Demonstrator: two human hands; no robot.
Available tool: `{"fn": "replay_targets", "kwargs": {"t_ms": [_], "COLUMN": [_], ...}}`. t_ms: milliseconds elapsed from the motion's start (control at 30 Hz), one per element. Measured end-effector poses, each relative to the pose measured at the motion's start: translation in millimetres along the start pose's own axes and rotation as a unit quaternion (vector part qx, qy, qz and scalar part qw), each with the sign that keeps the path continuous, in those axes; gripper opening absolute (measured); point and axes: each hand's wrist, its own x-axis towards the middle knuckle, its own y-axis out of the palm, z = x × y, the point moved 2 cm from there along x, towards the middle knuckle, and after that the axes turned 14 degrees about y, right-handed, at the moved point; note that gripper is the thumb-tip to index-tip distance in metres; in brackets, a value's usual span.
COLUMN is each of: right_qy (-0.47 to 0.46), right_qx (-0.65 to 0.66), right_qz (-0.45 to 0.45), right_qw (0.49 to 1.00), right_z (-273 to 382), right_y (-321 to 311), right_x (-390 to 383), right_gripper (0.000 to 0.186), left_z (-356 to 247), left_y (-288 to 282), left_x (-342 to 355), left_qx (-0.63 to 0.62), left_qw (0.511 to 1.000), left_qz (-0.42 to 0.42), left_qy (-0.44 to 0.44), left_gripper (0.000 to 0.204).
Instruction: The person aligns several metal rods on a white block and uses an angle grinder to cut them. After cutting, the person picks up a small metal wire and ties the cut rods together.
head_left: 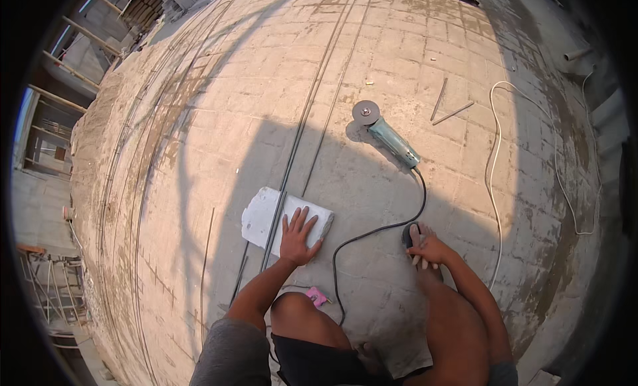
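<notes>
Left knee [300, 314] bent, nearest. Left hand [300, 238] open, fingers spread, palm down on white block [262, 212] on the ground; forearm angled forward. Rods [276, 224] cross block. Right hand [428, 248] at right foot [429, 274], fingers partly curled, can't tell if gripping; arm outside leg. Grinder [395, 141] ahead, on ground.

Grey short sleeves [232, 353] | black shorts [312, 363] | bare fingers [302, 219] | bare forearms [264, 289] | bare knees [296, 307]
</notes>
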Motion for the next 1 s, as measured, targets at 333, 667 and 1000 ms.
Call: {"fn": "replay_targets", "kwargs": {"t_ms": [333,667,1000], "right_qy": [-0.014,-0.021,0.042], "right_qx": [0.096,0.049,-0.049], "right_qz": [0.010,0.027,0.102], "right_qw": [0.995,0.998,0.993], "right_z": [9,21,25], "right_y": [18,35,39], "right_x": [16,28,56], "right_gripper": [0.121,0.088,0.109], "left_z": [1,9,7], "left_y": [-8,-3,5], "left_x": [-16,-24,-31], "left_qx": [-0.024,-0.058,-0.101], "left_qw": [0.998,0.993,0.982], "left_qz": [-0.045,-0.094,-0.157], "left_qy": [0.027,0.035,0.019], "left_gripper": [0.072,0.075,0.073]}}
